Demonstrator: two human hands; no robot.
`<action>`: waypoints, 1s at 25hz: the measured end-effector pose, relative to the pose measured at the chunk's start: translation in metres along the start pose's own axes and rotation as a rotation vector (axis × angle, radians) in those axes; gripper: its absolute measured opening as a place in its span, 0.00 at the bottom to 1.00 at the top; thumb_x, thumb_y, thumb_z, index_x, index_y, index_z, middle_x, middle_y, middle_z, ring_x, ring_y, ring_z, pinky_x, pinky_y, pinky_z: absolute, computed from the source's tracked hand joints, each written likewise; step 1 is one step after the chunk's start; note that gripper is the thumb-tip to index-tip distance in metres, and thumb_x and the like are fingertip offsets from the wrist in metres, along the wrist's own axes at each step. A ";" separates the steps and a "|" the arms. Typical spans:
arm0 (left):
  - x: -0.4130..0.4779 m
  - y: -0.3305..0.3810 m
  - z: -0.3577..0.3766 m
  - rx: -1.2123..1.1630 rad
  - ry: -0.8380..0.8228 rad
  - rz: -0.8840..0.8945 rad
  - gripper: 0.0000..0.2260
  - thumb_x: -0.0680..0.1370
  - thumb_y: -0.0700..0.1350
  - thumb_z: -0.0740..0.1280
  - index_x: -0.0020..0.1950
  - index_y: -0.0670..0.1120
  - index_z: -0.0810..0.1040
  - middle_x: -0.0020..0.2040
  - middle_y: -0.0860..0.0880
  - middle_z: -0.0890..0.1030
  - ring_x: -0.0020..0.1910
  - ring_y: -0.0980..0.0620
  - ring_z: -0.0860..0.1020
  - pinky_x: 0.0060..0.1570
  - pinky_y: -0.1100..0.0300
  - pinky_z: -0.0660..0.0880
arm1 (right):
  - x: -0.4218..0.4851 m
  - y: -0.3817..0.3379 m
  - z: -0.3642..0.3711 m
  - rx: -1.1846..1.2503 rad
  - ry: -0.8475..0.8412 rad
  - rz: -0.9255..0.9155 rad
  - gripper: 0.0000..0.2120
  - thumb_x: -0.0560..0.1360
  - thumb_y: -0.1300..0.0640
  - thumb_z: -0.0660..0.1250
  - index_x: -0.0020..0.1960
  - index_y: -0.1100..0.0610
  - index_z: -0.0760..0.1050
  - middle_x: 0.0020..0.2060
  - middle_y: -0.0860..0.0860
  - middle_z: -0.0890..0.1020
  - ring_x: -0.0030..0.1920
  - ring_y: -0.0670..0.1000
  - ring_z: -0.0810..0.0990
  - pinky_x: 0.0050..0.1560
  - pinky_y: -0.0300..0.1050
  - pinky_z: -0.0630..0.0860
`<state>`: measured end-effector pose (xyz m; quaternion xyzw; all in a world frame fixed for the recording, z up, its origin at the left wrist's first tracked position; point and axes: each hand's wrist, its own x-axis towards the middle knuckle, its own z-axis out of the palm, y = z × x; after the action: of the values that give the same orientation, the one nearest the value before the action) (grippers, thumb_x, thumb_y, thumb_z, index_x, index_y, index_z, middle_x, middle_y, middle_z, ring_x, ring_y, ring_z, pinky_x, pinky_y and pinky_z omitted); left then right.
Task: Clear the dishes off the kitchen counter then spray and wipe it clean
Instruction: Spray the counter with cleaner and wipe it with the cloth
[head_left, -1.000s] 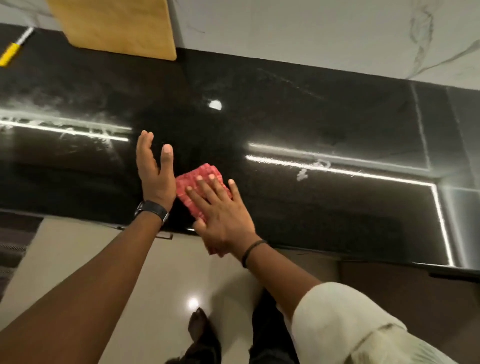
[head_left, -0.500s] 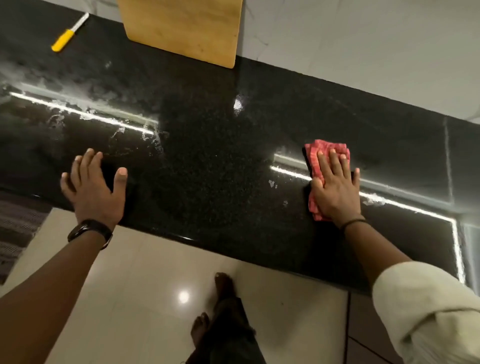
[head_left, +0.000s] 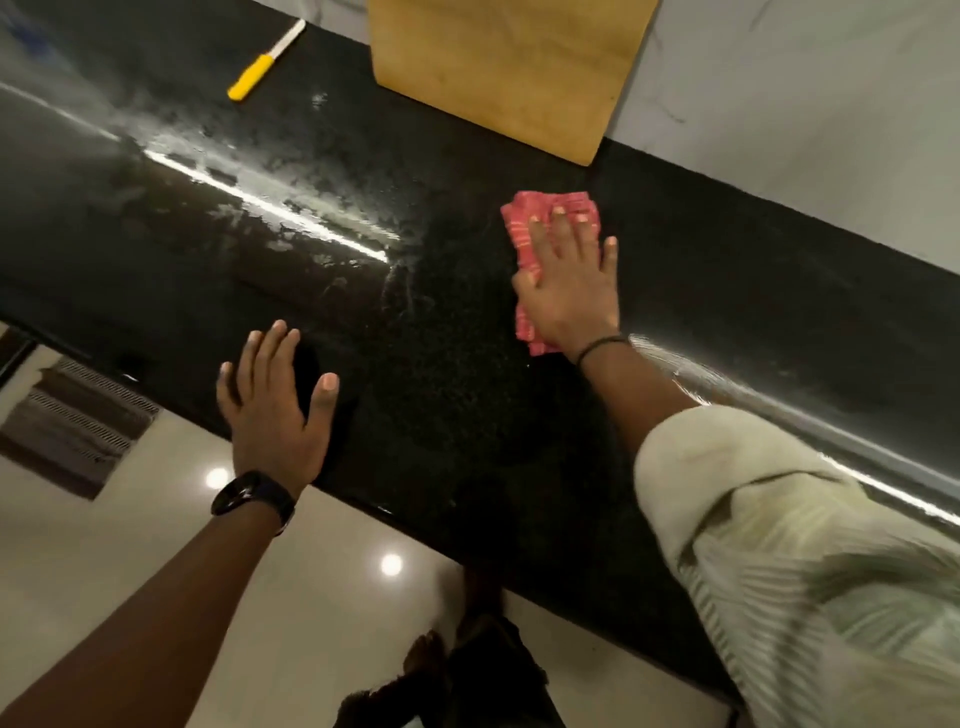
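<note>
Head view, looking down along a black stone worktop (head_left: 467, 415) that runs diagonally across the frame. The right hand (head_left: 569, 291) lies flat with fingers spread on a folded red cloth (head_left: 524, 218), pressing it against the worktop; the palm hides the middle of the cloth, so only its far end and a strip along its left side show. The left hand (head_left: 270, 410) rests open, fingers spread, holding nothing, on the worktop near the front edge and well apart from the cloth. A dark watch (head_left: 252, 499) sits on the left wrist, a thin black band (head_left: 602, 347) on the right, and a pale rolled sleeve (head_left: 779, 545), blurred, covers the right forearm.

Left of the cloth the surface carries a wet, streaked film (head_left: 270, 197) crossed by a bright reflected line (whether spray or residue cannot be told). At the back, a wooden cutting board (head_left: 504, 73) leans against the pale wall (head_left: 831, 114), its top cut off by the frame; the cloth lies near its lower right corner, not touching. A yellow-handled knife (head_left: 265, 67) lies flat farther left, its blade tip hard to make out.

The stretch of worktop between the hands carries nothing. Below the front edge are a glossy floor (head_left: 156, 545), a striped mat (head_left: 78, 421) partly hidden by the worktop, and the person's feet, dim.
</note>
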<state>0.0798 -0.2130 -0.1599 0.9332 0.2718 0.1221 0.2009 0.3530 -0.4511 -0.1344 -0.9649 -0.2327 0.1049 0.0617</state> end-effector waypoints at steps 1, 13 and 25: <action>0.000 -0.001 0.000 -0.004 0.008 -0.005 0.30 0.82 0.63 0.49 0.80 0.48 0.61 0.82 0.50 0.59 0.82 0.51 0.50 0.78 0.39 0.46 | -0.003 -0.035 0.007 -0.010 -0.010 -0.069 0.36 0.78 0.37 0.48 0.84 0.46 0.49 0.84 0.53 0.51 0.83 0.59 0.47 0.79 0.68 0.43; 0.045 -0.070 -0.048 -0.144 0.108 -0.070 0.27 0.82 0.60 0.57 0.77 0.47 0.67 0.79 0.48 0.65 0.78 0.46 0.61 0.76 0.39 0.56 | -0.144 -0.076 0.037 -0.080 -0.117 -0.367 0.37 0.74 0.41 0.54 0.83 0.41 0.51 0.84 0.48 0.51 0.83 0.54 0.47 0.79 0.69 0.46; 0.105 -0.149 -0.055 -0.102 0.160 -0.101 0.31 0.82 0.64 0.49 0.78 0.46 0.64 0.81 0.49 0.61 0.81 0.50 0.54 0.79 0.42 0.45 | 0.116 -0.172 0.008 -0.034 0.004 0.003 0.34 0.80 0.40 0.48 0.84 0.48 0.46 0.84 0.53 0.49 0.83 0.58 0.46 0.79 0.69 0.45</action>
<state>0.0790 -0.0226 -0.1641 0.8941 0.3273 0.1995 0.2318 0.3774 -0.2448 -0.1338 -0.9663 -0.2329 0.0994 0.0457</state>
